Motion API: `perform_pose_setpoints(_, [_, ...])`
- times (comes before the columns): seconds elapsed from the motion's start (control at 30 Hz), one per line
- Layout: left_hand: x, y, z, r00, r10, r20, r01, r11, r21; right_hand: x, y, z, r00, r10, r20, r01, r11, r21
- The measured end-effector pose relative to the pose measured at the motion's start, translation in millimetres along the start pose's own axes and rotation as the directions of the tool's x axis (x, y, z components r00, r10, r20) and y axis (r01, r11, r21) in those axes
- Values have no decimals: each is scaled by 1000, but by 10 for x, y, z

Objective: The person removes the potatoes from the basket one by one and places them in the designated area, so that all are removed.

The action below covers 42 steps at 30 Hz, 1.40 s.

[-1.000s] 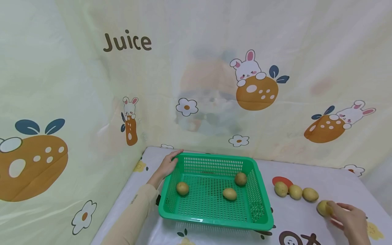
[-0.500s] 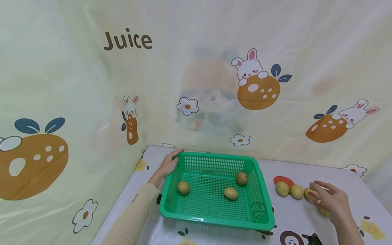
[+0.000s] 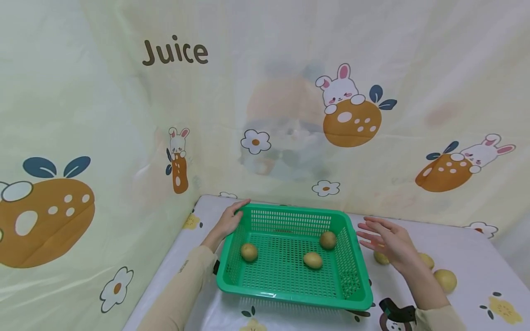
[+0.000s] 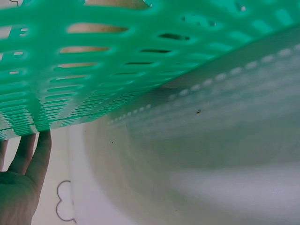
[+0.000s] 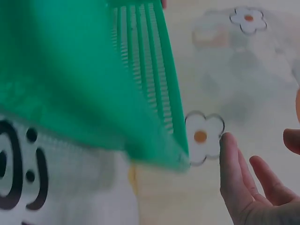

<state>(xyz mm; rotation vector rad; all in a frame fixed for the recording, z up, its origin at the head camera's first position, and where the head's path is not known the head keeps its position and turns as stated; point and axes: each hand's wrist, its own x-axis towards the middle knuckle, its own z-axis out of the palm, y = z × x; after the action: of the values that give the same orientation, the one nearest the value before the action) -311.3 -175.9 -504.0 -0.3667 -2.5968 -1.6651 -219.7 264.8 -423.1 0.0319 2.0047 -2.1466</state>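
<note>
A green plastic basket (image 3: pixel 294 301) with slotted sides stands on the table. Three potatoes lie in it: one potato (image 3: pixel 249 253) at the left, another potato (image 3: pixel 313 260) near the middle and a browner potato (image 3: pixel 328 240) at the right. My left hand (image 3: pixel 227 222) rests at the far left corner of the rim, its fingers fairly straight against the outside in the left wrist view. Just beyond the right rim, my right hand (image 3: pixel 391 243) is held with fingers spread and nothing in them. It partly covers the row of potatoes (image 3: pixel 445 280) on the table.
A white patterned cloth (image 3: pixel 476 299) covers the table. Behind and to the left hang pale printed curtains (image 3: pixel 285 174) with bunnies, oranges and flowers. A black strap (image 3: pixel 396 312) is around my right wrist.
My right hand has let go of the rightmost potato, which stays on the table, and has moved left over the row to the basket's right rim. My left hand stays at the corner.
</note>
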Motion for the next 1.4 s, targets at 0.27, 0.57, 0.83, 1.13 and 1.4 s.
perform_pose_setpoints(0.27, [3, 2, -9, 1000, -4, -2, 4, 1000, -9, 221, -76, 653, 996, -22, 85, 35, 986, -161])
perform_pose_setpoints(0.57, [-19, 9, -35, 1000, -9, -8, 9, 1000, -6, 463, 101, 1469, 981, 47, 188, 2, 969, -249])
perform_pose_setpoints(0.83, [-5, 13, -30, 1000, -19, -4, 19, 1000, 2, 684, 237, 1906, 962, 124, 242, -36, 941, -336])
perform_pose_setpoints(1.13, [2, 16, -33, 1000, -11, -4, 10, 1000, -13, 788, 346, 2289, 938, 188, 292, -65, 921, -385])
perform_pose_setpoints(1.4, [1, 17, -19, 999, -32, 6, 32, 999, -12, 820, 454, 2465, 904, 265, 334, -83, 878, -472])
